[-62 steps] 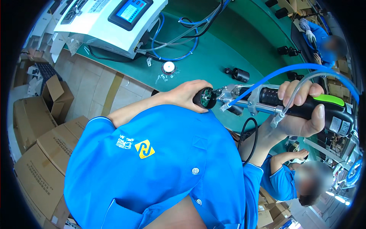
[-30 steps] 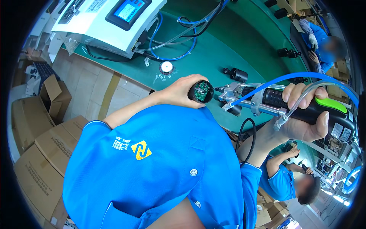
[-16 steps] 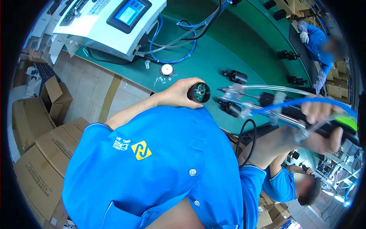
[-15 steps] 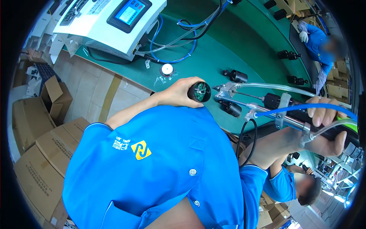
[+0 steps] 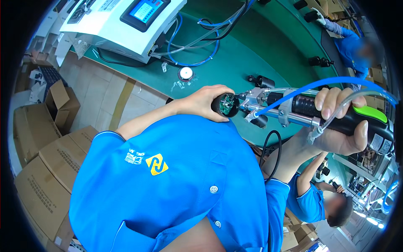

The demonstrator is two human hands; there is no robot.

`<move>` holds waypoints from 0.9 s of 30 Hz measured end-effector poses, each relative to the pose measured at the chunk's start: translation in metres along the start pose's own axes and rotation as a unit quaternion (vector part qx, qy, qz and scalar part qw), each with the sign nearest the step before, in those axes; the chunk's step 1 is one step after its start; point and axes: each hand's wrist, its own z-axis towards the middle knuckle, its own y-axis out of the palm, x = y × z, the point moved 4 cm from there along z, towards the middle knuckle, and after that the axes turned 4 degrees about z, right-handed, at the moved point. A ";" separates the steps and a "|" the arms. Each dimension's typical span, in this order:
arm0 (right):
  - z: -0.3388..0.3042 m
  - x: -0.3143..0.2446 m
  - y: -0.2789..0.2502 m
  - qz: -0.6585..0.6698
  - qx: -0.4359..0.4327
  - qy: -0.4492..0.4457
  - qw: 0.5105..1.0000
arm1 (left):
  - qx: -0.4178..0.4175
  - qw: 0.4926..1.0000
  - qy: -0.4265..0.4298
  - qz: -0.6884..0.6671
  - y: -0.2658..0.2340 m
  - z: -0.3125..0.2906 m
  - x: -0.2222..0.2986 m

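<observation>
The left hand (image 5: 205, 103) is closed around a small black round part (image 5: 225, 105), holding it above the near edge of the green bench (image 5: 235, 59). The open end of the part faces the camera and shows a green circuit board inside. The right hand (image 5: 340, 126) is wrapped tightly around the black handle of a powered screwdriver (image 5: 310, 111), which has a green trigger pad on top. The screwdriver lies roughly level, and its metal nose touches the right side of the black part. A blue hose (image 5: 336, 82) and a clear hose (image 5: 352, 98) run from the screwdriver body over the right hand toward the right. A black cable (image 5: 268, 145) loops below the tool.

On the bench beyond the hands lie a small round white item (image 5: 185, 74) and a further black part (image 5: 262, 81). At the far left of the bench stands a white machine with a blue screen (image 5: 126, 21), with blue and grey tubes leading out of it. Cardboard boxes (image 5: 46, 143) stand on the floor to the left. Two other people in blue work clothes are at the right, one at upper right (image 5: 348, 40) and one below (image 5: 315, 197).
</observation>
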 end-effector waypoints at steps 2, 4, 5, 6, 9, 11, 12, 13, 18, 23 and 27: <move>-0.001 0.004 0.000 -0.004 0.011 -0.001 1.000 | 0.000 1.000 -0.001 0.000 0.000 0.000 0.000; -0.002 0.005 -0.001 -0.007 0.021 0.002 1.000 | -0.002 1.000 0.000 -0.001 0.000 0.000 0.000; -0.002 0.005 0.000 -0.007 0.023 0.002 1.000 | -0.006 1.000 -0.002 0.002 0.000 0.000 0.000; -0.002 0.006 0.000 -0.011 0.026 0.001 1.000 | -0.008 1.000 -0.004 0.005 0.000 0.000 0.000; -0.002 0.007 -0.001 -0.018 0.028 0.003 0.999 | -0.006 1.000 0.012 0.009 0.001 0.000 -0.001; -0.002 0.008 -0.002 -0.021 0.027 0.005 0.999 | -0.014 1.000 0.004 0.003 0.002 0.001 -0.001; -0.002 0.009 -0.001 -0.019 0.029 0.006 0.999 | -0.020 1.000 -0.005 -0.002 0.002 0.002 -0.002; -0.003 0.011 -0.001 -0.018 0.030 0.007 0.999 | -0.021 1.000 -0.004 -0.001 0.004 0.002 -0.004; -0.010 0.026 -0.001 -0.003 0.022 0.025 0.999 | -0.024 1.000 0.000 0.019 0.007 -0.004 -0.009; 0.003 -0.021 0.000 -0.018 0.024 -0.006 1.000 | 0.006 0.998 -0.062 -0.027 0.000 -0.003 -0.018; 0.008 -0.034 0.004 -0.054 0.026 0.010 0.998 | 0.064 0.989 -0.078 -0.106 -0.005 -0.012 -0.021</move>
